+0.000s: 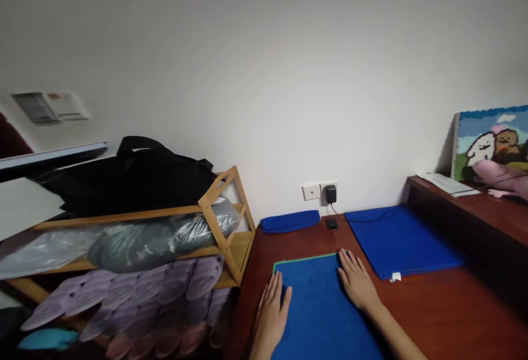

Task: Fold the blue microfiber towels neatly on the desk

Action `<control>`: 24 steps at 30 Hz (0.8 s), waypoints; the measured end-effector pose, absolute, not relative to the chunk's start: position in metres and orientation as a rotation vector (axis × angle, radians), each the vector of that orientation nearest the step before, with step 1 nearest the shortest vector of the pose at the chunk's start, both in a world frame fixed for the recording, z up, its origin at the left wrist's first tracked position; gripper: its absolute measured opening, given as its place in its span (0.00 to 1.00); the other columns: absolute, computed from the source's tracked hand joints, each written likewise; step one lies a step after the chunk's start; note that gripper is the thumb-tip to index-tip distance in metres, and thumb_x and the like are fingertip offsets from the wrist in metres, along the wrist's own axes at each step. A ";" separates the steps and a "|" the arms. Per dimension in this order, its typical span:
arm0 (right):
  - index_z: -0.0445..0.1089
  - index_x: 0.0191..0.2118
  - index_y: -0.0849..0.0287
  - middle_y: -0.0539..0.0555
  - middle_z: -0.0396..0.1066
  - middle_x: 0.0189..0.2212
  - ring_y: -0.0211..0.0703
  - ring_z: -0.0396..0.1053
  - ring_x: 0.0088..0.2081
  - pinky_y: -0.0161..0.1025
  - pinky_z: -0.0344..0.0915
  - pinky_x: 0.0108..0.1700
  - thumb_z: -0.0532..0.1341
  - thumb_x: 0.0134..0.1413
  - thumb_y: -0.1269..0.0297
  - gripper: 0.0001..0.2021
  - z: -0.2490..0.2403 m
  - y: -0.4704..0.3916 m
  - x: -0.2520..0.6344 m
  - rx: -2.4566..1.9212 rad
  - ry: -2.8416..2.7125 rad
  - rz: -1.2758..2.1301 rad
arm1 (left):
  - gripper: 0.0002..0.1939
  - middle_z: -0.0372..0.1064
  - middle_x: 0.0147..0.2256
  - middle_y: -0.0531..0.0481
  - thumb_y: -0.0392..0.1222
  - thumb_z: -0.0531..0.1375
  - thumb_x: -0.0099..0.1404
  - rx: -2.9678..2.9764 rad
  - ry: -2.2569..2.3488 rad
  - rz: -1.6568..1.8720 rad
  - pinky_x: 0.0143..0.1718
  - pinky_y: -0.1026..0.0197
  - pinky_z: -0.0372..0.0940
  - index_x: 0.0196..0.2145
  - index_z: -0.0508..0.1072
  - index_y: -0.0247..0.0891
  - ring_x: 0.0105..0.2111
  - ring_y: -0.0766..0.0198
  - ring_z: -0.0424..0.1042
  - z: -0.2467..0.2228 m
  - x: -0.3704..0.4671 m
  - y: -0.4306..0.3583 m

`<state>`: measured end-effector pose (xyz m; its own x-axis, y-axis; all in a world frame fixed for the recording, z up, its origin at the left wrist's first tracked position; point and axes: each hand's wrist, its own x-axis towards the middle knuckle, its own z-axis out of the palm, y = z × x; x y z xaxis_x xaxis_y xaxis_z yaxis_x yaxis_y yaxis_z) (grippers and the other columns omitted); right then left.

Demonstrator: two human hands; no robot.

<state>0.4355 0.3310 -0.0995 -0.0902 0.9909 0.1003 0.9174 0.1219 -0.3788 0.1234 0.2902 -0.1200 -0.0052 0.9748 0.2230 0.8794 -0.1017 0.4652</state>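
Note:
A blue cloth (315, 305) with a green edge lies spread flat on the reddish-brown wooden table (416, 307). My left hand (271, 310) rests along its left edge, fingers stretched out and the thumb apart. Across from it, my right hand (357, 280) lies flat over the far right corner, its fingers extended. Neither hand grips anything. To the right is a second blue cloth (400, 244), laid flat with a small white tag (395, 277) at its near edge. Against the wall sits a narrow folded blue cloth (290, 221). The near end of the middle cloth runs out of view.
A wooden shelf (223, 239) on the left holds a black bag (136, 181), plastic-wrapped bundles (152, 241) and several purple slippers (169, 283). A black plug (330, 194) with a cable is in the wall socket. On a raised ledge at right sit a pink plush toy (501, 175) and a picture (495, 134).

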 end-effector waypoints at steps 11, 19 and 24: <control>0.50 0.75 0.65 0.56 0.48 0.75 0.49 0.44 0.75 0.52 0.43 0.76 0.40 0.73 0.53 0.33 -0.116 0.339 0.435 -1.863 -2.049 0.294 | 0.34 0.45 0.75 0.49 0.57 0.46 0.79 2.482 1.743 0.515 0.73 0.40 0.51 0.76 0.44 0.47 0.74 0.53 0.47 -0.081 0.184 0.294; 0.52 0.74 0.62 0.57 0.46 0.75 0.50 0.44 0.75 0.52 0.45 0.75 0.46 0.66 0.67 0.32 -0.120 0.339 0.439 -1.810 -2.162 0.213 | 0.35 0.46 0.74 0.45 0.56 0.33 0.80 2.462 1.641 0.355 0.75 0.46 0.46 0.75 0.50 0.37 0.74 0.58 0.44 -0.074 0.320 0.337; 0.51 0.74 0.67 0.59 0.47 0.75 0.50 0.44 0.75 0.52 0.43 0.76 0.42 0.71 0.60 0.32 -0.117 0.340 0.436 -1.882 -2.098 0.266 | 0.38 0.46 0.74 0.45 0.62 0.36 0.78 2.446 1.714 0.301 0.75 0.45 0.46 0.75 0.50 0.37 0.74 0.55 0.45 -0.081 0.274 0.340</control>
<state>0.4359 0.3397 -0.1170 -0.0894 0.9905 0.1047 0.9329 0.1201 -0.3396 0.2736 0.3398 -0.0806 0.3311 0.9399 0.0836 0.9121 -0.3414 0.2270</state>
